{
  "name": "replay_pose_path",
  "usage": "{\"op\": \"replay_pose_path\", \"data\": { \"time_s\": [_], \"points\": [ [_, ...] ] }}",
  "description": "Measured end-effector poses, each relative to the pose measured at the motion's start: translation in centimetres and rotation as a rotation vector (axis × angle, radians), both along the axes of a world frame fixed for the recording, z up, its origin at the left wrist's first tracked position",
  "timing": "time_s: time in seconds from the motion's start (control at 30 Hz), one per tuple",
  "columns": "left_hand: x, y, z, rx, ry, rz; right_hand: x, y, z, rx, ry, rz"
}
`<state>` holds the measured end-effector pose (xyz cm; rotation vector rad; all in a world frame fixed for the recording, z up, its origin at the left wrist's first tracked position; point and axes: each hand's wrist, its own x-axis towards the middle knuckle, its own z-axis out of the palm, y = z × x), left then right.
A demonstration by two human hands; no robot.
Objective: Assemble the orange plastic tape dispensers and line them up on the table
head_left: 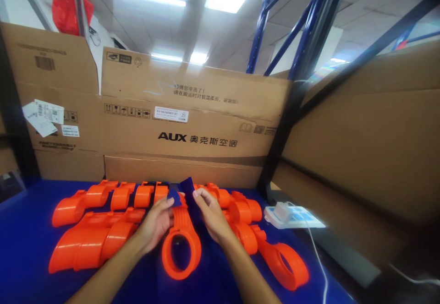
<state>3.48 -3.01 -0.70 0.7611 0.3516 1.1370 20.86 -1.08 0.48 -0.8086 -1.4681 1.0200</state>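
Observation:
An orange plastic part with a ring end (181, 244) lies on the blue table (24, 244) between my hands. My left hand (156, 224) pinches a small dark blue piece (174, 197) at the top of that part. My right hand (209, 212) is closed on a dark blue strip (189, 194) next to it, fingers pinched at its edge. Both blue pieces sit over the ribbed neck of the orange part.
Several more orange plastic parts (89, 244) lie in rows left and right, one ring part (283, 263) at right. Large cardboard boxes (192, 125) wall the back and right. A white charger with cable (282, 212) rests on a card at the table's right edge.

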Motion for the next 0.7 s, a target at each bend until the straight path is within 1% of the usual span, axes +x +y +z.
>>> {"op": "replay_pose_path", "data": {
  "time_s": [0.1,0.17,0.27,0.33,0.5,0.6,0.7],
  "points": [
    [0.2,0.3,-0.2,0.017,0.005,0.074,0.3,0.1,0.2,-0.030,0.038,0.032],
    [0.2,0.8,-0.5,0.024,-0.016,0.169,0.7,0.0,0.5,-0.009,0.045,-0.006],
    [0.0,1.6,-0.7,0.040,-0.065,0.309,1.4,0.0,0.8,0.062,0.013,-0.090],
    [-0.1,2.0,-0.8,0.062,-0.072,0.367,1.7,0.0,0.8,0.083,-0.040,-0.093],
    [0.0,2.2,-1.1,0.113,0.013,0.435,1.8,0.3,0.6,0.140,-0.139,-0.007],
    [0.1,2.2,-1.3,0.133,0.043,0.452,1.8,0.5,0.6,0.165,-0.137,0.025],
    [0.1,2.2,-1.2,0.144,0.058,0.452,1.9,0.7,0.5,0.172,-0.128,0.029]
  ]
}}
